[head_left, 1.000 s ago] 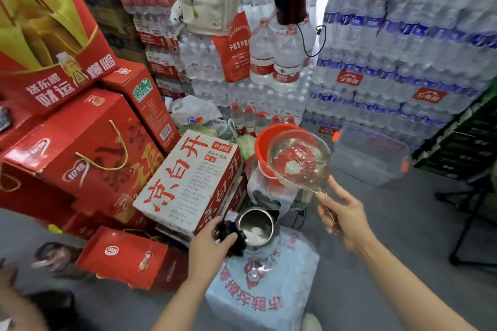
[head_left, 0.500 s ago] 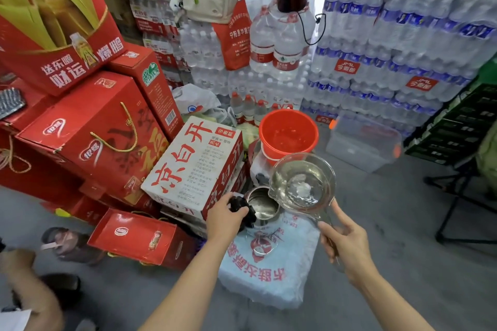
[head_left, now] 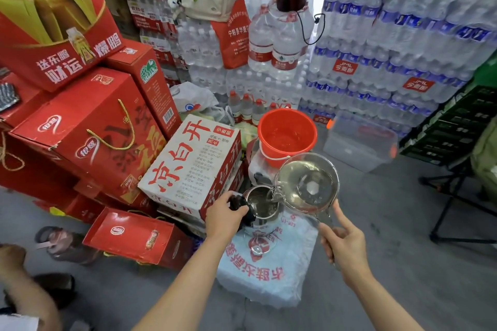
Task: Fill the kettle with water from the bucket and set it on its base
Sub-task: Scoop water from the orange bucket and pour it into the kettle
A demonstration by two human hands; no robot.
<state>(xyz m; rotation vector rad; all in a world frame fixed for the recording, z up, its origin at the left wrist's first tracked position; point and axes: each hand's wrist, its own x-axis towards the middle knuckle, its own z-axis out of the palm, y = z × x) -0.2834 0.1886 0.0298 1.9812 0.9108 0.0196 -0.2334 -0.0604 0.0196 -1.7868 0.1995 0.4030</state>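
Note:
A steel kettle [head_left: 262, 203] with its mouth uncovered stands on a shrink-wrapped pack of bottles [head_left: 271, 274]. My left hand [head_left: 224, 215] grips the kettle's black handle. My right hand [head_left: 345, 246] holds the handle of a clear glass ladle [head_left: 306, 187] full of water, tilted so its lip touches the kettle's rim and water runs in. Just behind stands the orange bucket [head_left: 286, 134] with water in it. The kettle's base is not in sight.
A white carton with red characters [head_left: 192, 166] sits left of the kettle, red gift boxes [head_left: 86, 137] further left. Walls of bottled water [head_left: 390, 48] rise behind. A clear plastic bin [head_left: 360, 142] and black stand legs [head_left: 457, 212] are to the right. Another person's arm [head_left: 24, 290] shows bottom left.
My right hand brought the water-filled ladle down from in front of the bucket to the kettle's rim and tilted it. My left hand stayed on the kettle's handle.

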